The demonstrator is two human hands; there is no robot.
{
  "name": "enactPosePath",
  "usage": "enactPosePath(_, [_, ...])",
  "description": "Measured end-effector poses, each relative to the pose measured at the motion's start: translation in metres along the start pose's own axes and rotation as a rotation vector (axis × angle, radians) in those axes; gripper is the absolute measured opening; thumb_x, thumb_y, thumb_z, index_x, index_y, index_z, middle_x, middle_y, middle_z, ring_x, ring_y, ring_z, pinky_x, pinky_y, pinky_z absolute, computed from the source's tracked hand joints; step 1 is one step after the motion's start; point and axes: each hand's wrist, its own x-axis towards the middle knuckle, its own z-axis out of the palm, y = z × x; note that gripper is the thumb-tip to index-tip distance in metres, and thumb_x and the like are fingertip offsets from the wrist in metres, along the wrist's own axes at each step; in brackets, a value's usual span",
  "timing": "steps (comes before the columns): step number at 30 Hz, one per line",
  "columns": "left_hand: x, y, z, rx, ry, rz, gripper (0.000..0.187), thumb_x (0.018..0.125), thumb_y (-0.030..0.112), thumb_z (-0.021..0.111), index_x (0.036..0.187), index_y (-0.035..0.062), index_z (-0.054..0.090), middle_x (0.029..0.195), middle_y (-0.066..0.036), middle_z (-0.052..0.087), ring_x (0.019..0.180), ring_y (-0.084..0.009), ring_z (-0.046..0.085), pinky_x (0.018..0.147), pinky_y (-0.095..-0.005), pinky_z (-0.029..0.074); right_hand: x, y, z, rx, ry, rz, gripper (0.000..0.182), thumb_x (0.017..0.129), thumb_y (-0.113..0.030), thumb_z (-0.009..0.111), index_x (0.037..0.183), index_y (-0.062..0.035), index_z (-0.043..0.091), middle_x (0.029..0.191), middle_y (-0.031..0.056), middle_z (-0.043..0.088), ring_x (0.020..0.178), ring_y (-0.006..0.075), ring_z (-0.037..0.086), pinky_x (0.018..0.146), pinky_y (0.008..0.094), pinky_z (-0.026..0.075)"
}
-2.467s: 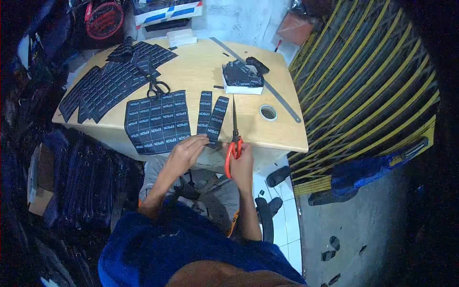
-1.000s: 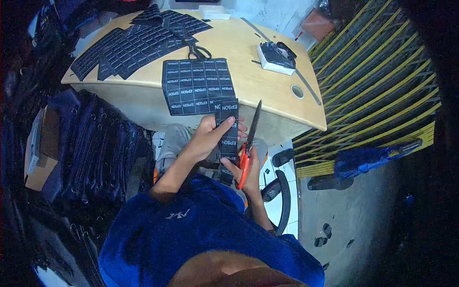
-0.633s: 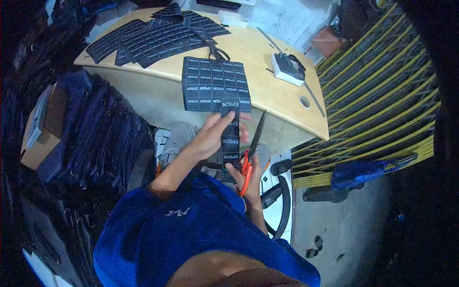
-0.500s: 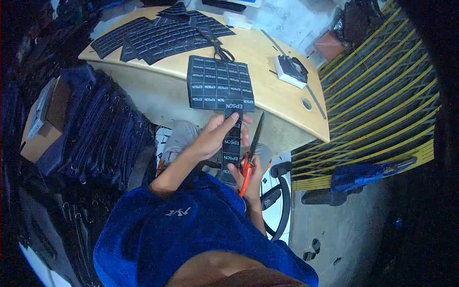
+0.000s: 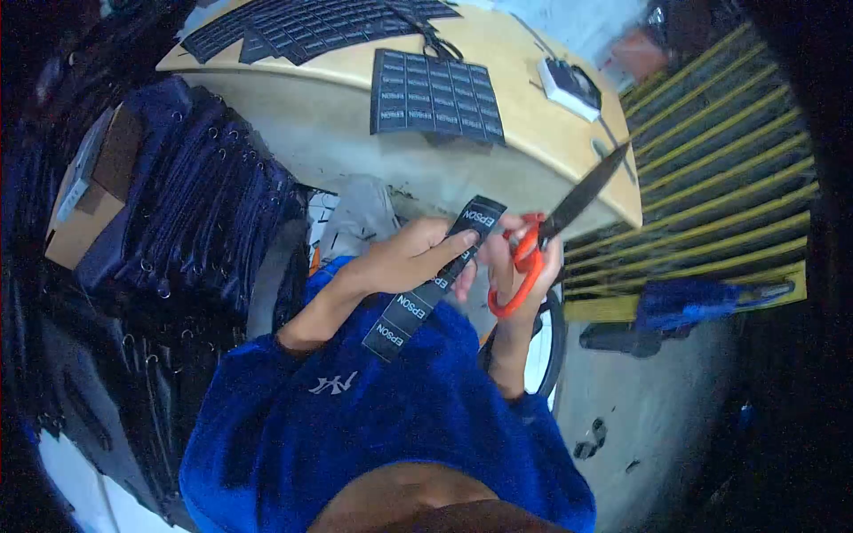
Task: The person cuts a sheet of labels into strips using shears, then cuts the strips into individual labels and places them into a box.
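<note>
In the middle of the frame, the left hand (image 5: pixel 413 255) has its grip closed on a long, narrow black strip (image 5: pixel 411 308) printed with white "EPSON" lettering, thumb pressed on the printed face near its upper end. The strip slants from centre frame down towards the lower left, its lower end in front of the royal-blue shirt (image 5: pixel 382 404).

Right of centre, the right hand (image 5: pixel 505 277) is clenched around the orange handles of a large pair of scissors (image 5: pixel 562 216) with dark metal blades. The blades point to the upper right of the frame and look closed together, clear of the strip. Whether this hand's fingertips touch the strip cannot be told.

Across the top of the frame stands a pale wooden table (image 5: pixel 524 107). At top centre, a black rectangular sheet (image 5: pixel 435 98) with a grid of white "EPSON" prints overhangs its front edge, and black-handled scissors (image 5: pixel 442 46) lie just beyond. Overlapping dark printed sheets (image 5: pixel 306 31) spread at the upper left; a small white box (image 5: pixel 569 104) with dark contents sits at the upper right.
</note>
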Motion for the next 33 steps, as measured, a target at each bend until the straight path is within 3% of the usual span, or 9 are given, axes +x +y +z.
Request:
enactPosePath(2, [-0.004, 0.005, 0.003, 0.085, -0.038, -0.026, 0.039, 0.098, 0.026, 0.032, 0.081, -0.0017, 0.054, 0.07, -0.008, 0.06, 0.062, -0.0143, 0.059, 0.061, -0.0276, 0.049, -0.002, 0.0, 0.002, -0.089, -0.047, -0.012, 0.04, 0.072, 0.006, 0.068, 0.099, -0.0034, 0.04, 0.088, 0.0057, 0.054, 0.061, 0.0027, 0.048, 0.051, 0.0179, 0.043])
enactPosePath(4, [-0.008, 0.001, 0.006, 0.028, -0.027, -0.012, 0.038, 0.097, 0.025, 0.034, 0.081, -0.0017, 0.054, 0.068, -0.008, 0.059, 0.062, -0.0145, 0.059, 0.06, -0.0275, 0.048, -0.007, -0.008, 0.017, 0.107, -0.04, -0.012, 0.035, 0.07, 0.003, 0.069, 0.093, -0.0034, 0.043, 0.087, 0.0045, 0.051, 0.061, 0.0042, 0.048, 0.049, 0.0168, 0.039])
enactPosePath(9, [-0.016, 0.011, 0.012, 0.028, -0.053, -0.072, 0.041, 0.098, 0.027, 0.031, 0.08, -0.002, 0.054, 0.067, -0.009, 0.06, 0.062, -0.0158, 0.06, 0.061, -0.0275, 0.048, -0.015, -0.015, 0.018, -0.025, -0.001, 0.046, 0.034, 0.072, -0.003, 0.071, 0.093, -0.0023, 0.045, 0.074, 0.0003, 0.048, 0.053, 0.0037, 0.047, 0.043, 0.0173, 0.036])
enactPosePath(16, [-0.022, 0.005, 0.014, -0.065, -0.05, -0.07, 0.038, 0.097, 0.026, 0.036, 0.083, -0.0033, 0.055, 0.071, -0.01, 0.062, 0.066, -0.0154, 0.062, 0.063, -0.0265, 0.049, -0.018, -0.022, 0.026, 0.092, 0.022, 0.004, 0.033, 0.071, -0.002, 0.072, 0.09, -0.0034, 0.046, 0.075, 0.0006, 0.049, 0.051, 0.0036, 0.046, 0.042, 0.0174, 0.036])
enactPosePath(17, [-0.023, 0.006, 0.014, -0.011, -0.013, -0.054, 0.036, 0.097, 0.025, 0.038, 0.085, -0.0037, 0.056, 0.073, -0.01, 0.062, 0.066, -0.0143, 0.061, 0.062, -0.0257, 0.049, -0.018, -0.022, 0.023, 0.017, -0.027, 0.027, 0.038, 0.074, 0.005, 0.068, 0.085, -0.0066, 0.033, 0.074, 0.0029, 0.049, 0.051, 0.0031, 0.048, 0.034, 0.0195, 0.04])
enactPosePath(18, [-0.024, 0.006, 0.015, 0.042, 0.026, -0.04, 0.034, 0.096, 0.024, 0.04, 0.087, -0.0041, 0.057, 0.074, -0.009, 0.063, 0.067, -0.0131, 0.061, 0.062, -0.0248, 0.049, -0.018, -0.02, 0.023, 0.018, -0.025, 0.03, 0.038, 0.074, 0.005, 0.068, 0.085, -0.0066, 0.033, 0.074, 0.0029, 0.049, 0.051, 0.0031, 0.048, 0.034, 0.0195, 0.04])
enactPosePath(20, [-0.028, 0.006, 0.016, 0.052, 0.041, -0.032, 0.033, 0.096, 0.023, 0.041, 0.089, -0.0042, 0.057, 0.076, -0.009, 0.063, 0.069, -0.0121, 0.061, 0.062, -0.0237, 0.049, -0.018, -0.017, 0.022, -0.068, 0.008, -0.021, 0.04, 0.072, 0.005, 0.07, 0.084, -0.0068, 0.034, 0.073, 0.003, 0.051, 0.053, 0.0026, 0.048, 0.038, 0.0176, 0.038])
enactPosePath(21, [-0.029, 0.006, 0.015, 0.064, 0.056, -0.02, 0.031, 0.095, 0.022, 0.042, 0.091, -0.0043, 0.057, 0.078, -0.008, 0.064, 0.07, -0.011, 0.061, 0.063, -0.0226, 0.049, -0.02, -0.015, 0.022, -0.051, 0.053, -0.045, 0.035, 0.068, 0.002, 0.074, 0.089, -0.004, 0.046, 0.08, 0.0015, 0.05, 0.068, 0.0047, 0.049, 0.056, 0.0183, 0.04])
enactPosePath(33, [-0.035, 0.012, 0.028, 0.012, 0.088, -0.011, 0.029, 0.095, 0.02, 0.041, 0.092, -0.0058, 0.054, 0.078, -0.012, 0.063, 0.071, -0.0169, 0.064, 0.065, -0.0263, 0.052, -0.027, -0.015, 0.023, -0.012, 0.111, -0.094, 0.033, 0.067, 0.001, 0.074, 0.086, -0.0047, 0.047, 0.081, 0.0011, 0.049, 0.068, 0.0055, 0.048, 0.056, 0.0187, 0.04])
